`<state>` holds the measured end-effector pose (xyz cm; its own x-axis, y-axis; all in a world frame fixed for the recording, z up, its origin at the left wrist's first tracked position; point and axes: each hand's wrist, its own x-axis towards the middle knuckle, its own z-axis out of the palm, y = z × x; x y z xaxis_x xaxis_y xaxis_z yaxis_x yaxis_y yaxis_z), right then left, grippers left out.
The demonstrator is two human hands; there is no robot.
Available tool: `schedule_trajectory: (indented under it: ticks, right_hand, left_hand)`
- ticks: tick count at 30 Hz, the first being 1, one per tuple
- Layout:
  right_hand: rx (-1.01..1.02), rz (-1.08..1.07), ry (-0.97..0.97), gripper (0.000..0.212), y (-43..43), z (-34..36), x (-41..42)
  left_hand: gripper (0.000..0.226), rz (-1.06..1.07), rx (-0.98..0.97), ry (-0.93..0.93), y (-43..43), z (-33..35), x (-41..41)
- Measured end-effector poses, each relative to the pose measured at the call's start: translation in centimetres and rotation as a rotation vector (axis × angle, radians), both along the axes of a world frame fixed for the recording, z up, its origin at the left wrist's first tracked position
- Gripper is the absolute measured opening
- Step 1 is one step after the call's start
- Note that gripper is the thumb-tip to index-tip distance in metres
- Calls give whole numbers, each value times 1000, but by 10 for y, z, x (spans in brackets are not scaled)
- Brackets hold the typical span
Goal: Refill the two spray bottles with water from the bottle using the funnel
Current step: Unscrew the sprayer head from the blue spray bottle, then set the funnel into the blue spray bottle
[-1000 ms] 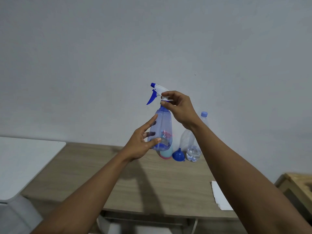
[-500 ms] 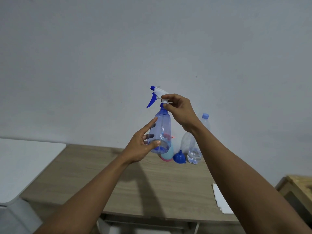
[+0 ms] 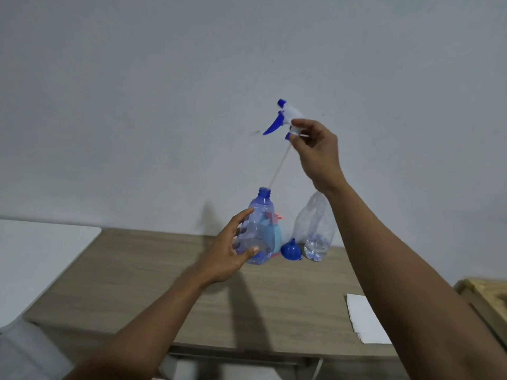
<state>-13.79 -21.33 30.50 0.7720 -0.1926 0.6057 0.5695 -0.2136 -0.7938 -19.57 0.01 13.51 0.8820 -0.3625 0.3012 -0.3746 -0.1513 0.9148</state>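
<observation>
Blue-tinted plastic catches the eye at centre frame: the spray bottle, its neck uncapped, sits in the left hand, whose fingers wrap round its lower body. Higher, right of centre, the right hand pinches the trigger head (white with a blue lever), its thin dip tube slanting down toward the bottle's mouth. Behind, on the wooden table, a blue funnel stands mouth-down just beside the clear water bottle. A second spray bottle shows partly behind the held one.
</observation>
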Motion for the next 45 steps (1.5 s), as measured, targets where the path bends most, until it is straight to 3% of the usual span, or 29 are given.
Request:
schedule_trajectory:
  ticks: [6,16,21,32,40,45]
  right_hand:
    - [45,-168,0,25,-36,-24,5]
    - [-194,-54,600,22,-69,-244,3]
    - [-178,14,804,17,-67,-320,-8]
    - [-213,7,963,23,-59,-371,-10]
    - [-493,20,931,25,-60,-385,-11]
    - [-511,-7,911,22,-71,-386,-5]
  left_hand:
    - [74,74,100,-28,3,-62,-5]
    - [70,163,306,-136,-3,-156,3]
    - [68,172,404,-207,-8,-188,12]
    - [76,137,373,-272,-5,-246,21]
    - [78,179,433,-375,-3,-263,30]
    - [78,201,496,-443,-4,-280,33]
